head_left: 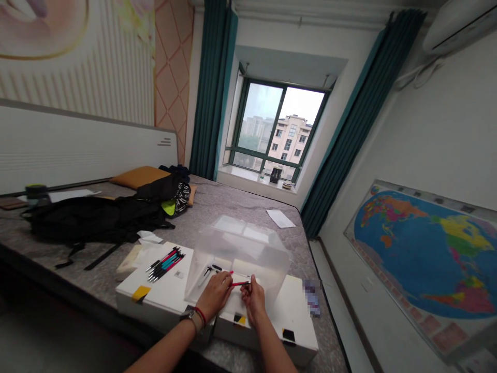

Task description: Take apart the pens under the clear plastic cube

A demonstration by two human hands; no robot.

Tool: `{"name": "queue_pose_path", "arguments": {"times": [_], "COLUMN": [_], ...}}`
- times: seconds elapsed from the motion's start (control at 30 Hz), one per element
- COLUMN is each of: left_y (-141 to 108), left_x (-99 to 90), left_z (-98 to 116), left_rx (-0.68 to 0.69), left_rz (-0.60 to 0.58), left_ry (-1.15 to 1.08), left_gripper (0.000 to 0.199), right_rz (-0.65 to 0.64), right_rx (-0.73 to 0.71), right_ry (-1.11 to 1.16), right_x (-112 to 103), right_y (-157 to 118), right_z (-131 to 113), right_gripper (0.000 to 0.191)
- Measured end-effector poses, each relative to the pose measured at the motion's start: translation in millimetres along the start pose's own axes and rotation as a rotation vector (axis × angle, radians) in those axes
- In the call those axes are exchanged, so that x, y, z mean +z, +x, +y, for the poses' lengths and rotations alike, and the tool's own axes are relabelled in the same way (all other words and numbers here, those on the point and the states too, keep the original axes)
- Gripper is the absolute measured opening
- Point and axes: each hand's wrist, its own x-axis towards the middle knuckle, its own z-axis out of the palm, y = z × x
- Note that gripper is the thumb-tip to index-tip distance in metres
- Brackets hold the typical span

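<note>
My left hand (pixel 215 295) and my right hand (pixel 253 299) reach into the open front of a translucent plastic box (pixel 240 246). Both hands hold a slim red pen (pixel 239 283) between them, the right pinching its far end. Small black pen parts (pixel 212 269) lie just beyond my left fingers inside the box. The box stands on a white board (pixel 163 290) marked with yellow and black tape. To the left of the box lies a bundle of black, red and teal pens (pixel 165 264).
The board rests on a bed with a grey cover (pixel 248 207). A black backpack (pixel 93 220), a mustard cushion (pixel 137 177), and white papers (pixel 280 218) lie on it. A bottle (pixel 37 195) stands at the far left. A world map (pixel 423 259) hangs on the right wall.
</note>
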Motion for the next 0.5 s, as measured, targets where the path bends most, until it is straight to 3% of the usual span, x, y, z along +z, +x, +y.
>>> {"name": "queue_pose_path", "arguments": {"times": [0.2,0.4,0.5], "left_y": [-3.9,-3.7,-3.1], "left_x": [11.0,6.8,4.3], "left_z": [-4.0,-2.9,-2.1], "left_rx": [0.006,0.034,0.029], "left_rz": [-0.037,-0.016,-0.013], "left_ry": [0.004,0.059,0.084], "left_gripper": [0.033,0.037,0.039], "right_rz": [-0.003,-0.002,0.002], "right_rx": [-0.068,-0.111,-0.111], "right_ry": [-0.048,-0.221,-0.202], "right_x": [2.4,2.4,1.5], "right_y": [-2.9,-1.2,1.4], "right_z": [0.3,4.7,7.4], "right_gripper": [0.057,0.054,0.055]}}
